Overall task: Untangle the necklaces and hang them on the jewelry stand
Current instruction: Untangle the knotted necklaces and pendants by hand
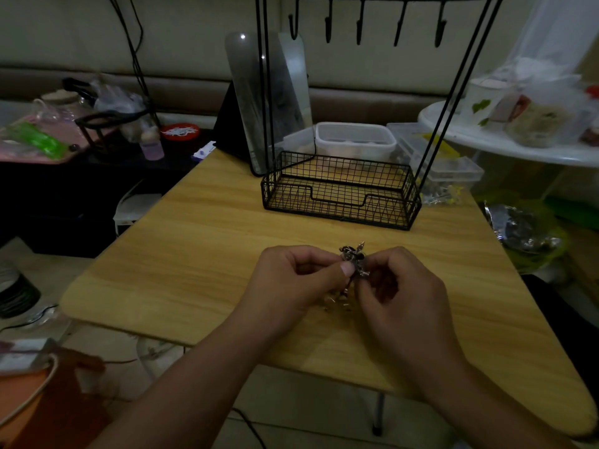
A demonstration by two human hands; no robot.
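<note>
A small tangled clump of necklaces (354, 258) is held just above the wooden table (201, 247), between both hands. My left hand (293, 280) pinches it from the left with thumb and curled fingers. My right hand (397, 286) pinches it from the right. A few loose chain ends hang below the clump, near the tabletop. The black wire jewelry stand (340, 196) stands beyond my hands, its mesh basket base empty. Its row of hooks (359, 24) runs along the top of the view with nothing on them.
Clear plastic boxes (356, 140) and a tall mirror-like panel (259, 102) stand behind the stand. A white round table (505, 147) with jars is at the right. Cluttered dark furniture lies at the left. A foil bag (522, 231) sits off the table's right edge.
</note>
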